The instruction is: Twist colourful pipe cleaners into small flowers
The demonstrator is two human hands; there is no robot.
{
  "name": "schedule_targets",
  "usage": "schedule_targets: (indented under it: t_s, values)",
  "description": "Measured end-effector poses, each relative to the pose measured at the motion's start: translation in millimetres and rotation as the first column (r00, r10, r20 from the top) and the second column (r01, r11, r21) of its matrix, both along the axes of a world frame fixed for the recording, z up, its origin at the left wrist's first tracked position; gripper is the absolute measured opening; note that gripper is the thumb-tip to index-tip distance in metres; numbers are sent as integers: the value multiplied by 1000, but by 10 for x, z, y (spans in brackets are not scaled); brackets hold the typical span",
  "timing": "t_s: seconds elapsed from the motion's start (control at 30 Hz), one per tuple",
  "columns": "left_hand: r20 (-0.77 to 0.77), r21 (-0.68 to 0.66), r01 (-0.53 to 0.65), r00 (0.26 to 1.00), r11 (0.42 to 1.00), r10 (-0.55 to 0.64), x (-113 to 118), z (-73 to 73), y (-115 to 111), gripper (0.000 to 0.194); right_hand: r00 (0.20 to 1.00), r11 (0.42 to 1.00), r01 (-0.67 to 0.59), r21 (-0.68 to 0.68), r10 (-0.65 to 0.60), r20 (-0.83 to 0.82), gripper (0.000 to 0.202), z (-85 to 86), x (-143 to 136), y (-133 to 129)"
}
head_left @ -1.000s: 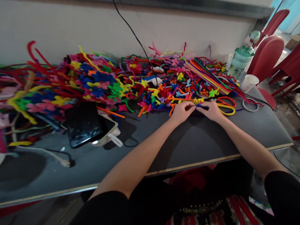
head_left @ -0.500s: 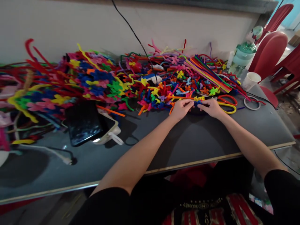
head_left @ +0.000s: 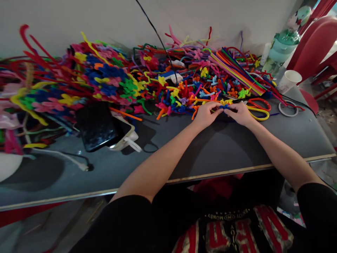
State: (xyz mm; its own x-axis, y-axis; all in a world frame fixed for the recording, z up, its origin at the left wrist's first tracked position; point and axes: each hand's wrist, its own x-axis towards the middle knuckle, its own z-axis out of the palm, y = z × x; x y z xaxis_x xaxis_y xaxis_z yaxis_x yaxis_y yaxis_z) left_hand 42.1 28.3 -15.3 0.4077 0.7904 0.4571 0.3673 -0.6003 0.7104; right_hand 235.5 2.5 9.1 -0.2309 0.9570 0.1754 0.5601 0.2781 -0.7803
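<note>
Just left of the scissors (head_left: 260, 119), a person's left hand (head_left: 207, 114) and right hand (head_left: 240, 114) pinch a blue fuzzy piece (head_left: 224, 107) between fingertips; a slack grip could let it spring loose.

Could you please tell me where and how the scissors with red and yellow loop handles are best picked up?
Probably by the red loop and yellow loop together, coming from the near right side. The loops lie flat, facing right, and give rounded openings for fingers. The opposite end runs leftward behind the person's right hand, so it looks harder to reach.
</note>
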Motion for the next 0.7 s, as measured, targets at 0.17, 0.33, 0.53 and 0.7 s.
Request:
schedule_targets:
  t_s: [0.17, 0.33, 0.53, 0.7]
  values:
    - [-256, 337, 126, 966, 933, -38, -27, 1, -39, 24, 991, 994, 45, 100, -58, 124, 21, 15, 14, -96]
    - [-358, 429, 139, 934, 893, 26, 3, -2, -120, 34, 972, 988, 121, 100, -138, 191, 24, 38, 23, -138]
    - [-112, 182, -80, 988, 980, 102, -8, -6, -107, 33, 981, 994, 9, 111, -31, 192, 34, 45, -30, -123]
    - [36, -222, -10, 999, 975, 18, -67, 34, -63, 32, 994, 999, -27, 27, 24, 106, 43, 54, -24, -136]
